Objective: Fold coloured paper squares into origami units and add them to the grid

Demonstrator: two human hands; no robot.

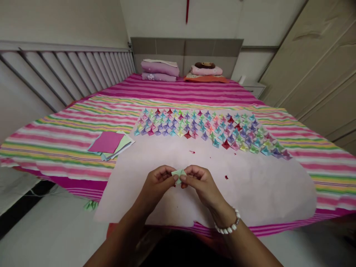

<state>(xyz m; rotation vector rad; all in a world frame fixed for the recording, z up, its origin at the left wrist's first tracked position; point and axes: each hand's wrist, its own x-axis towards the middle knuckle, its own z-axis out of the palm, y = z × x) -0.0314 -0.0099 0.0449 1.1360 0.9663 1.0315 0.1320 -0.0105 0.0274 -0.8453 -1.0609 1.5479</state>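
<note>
A small folded piece of pale green paper (178, 173) is pinched between both hands, above the near part of a large pale sheet (155, 159). My left hand (161, 178) grips its left side, thumb in front and fingers curled behind. From the other side my right hand (198, 181) holds it the same way, with a white bead bracelet on the wrist. The fingertips behind the paper are partly hidden. Rows of small folded paper pieces (187, 134) in many colours stand on the far part of the sheet.
To the left lies a stack of square papers (107, 142), magenta on top. Tiny red scraps (226, 177) dot the sheet. The sheet covers part of a striped bed (55, 141). Folded bedding (160, 70) sits by the headboard. Something green (91, 205) lies below the bed's left edge.
</note>
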